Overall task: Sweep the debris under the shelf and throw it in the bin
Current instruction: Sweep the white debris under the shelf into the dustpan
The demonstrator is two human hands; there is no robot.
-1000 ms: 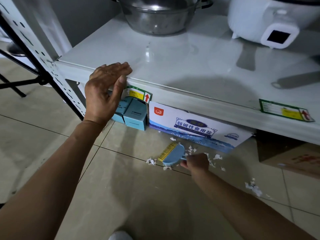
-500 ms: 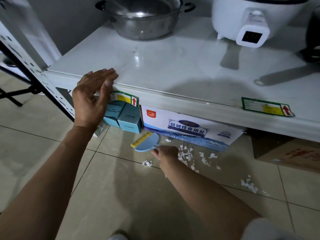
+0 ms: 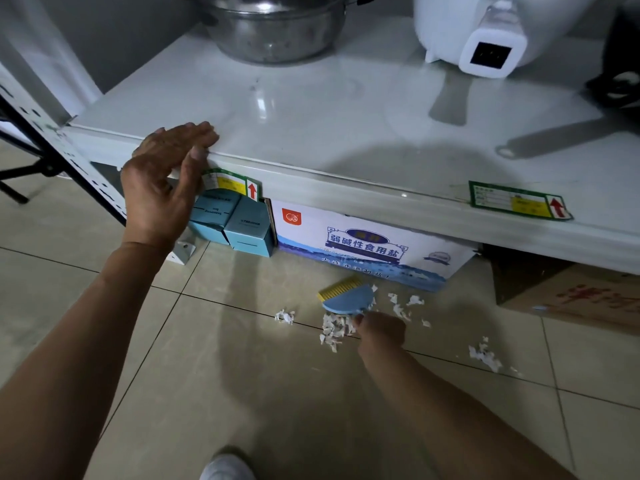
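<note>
The person's left hand (image 3: 162, 188) rested on the front edge of the white shelf (image 3: 346, 133), its fingers straight and flat on the top, the thumb against the edge. The right hand (image 3: 381, 330) was low at the floor (image 3: 207, 375), fingers curled around the handle of a small blue brush (image 3: 348, 299) with yellow bristles. The brush stood just in front of a white and blue carton (image 3: 367, 244) under the shelf. White paper scraps (image 3: 332, 329) lay in a little heap touching the brush and the hand, with one bit (image 3: 284, 317) apart to the left and another cluster (image 3: 485, 355) well to the right. Two blue boxes (image 3: 235, 223) stood beside the carton. On the shelf stood a steel pot (image 3: 277, 29) and a white cooker (image 3: 485, 36).
</note>
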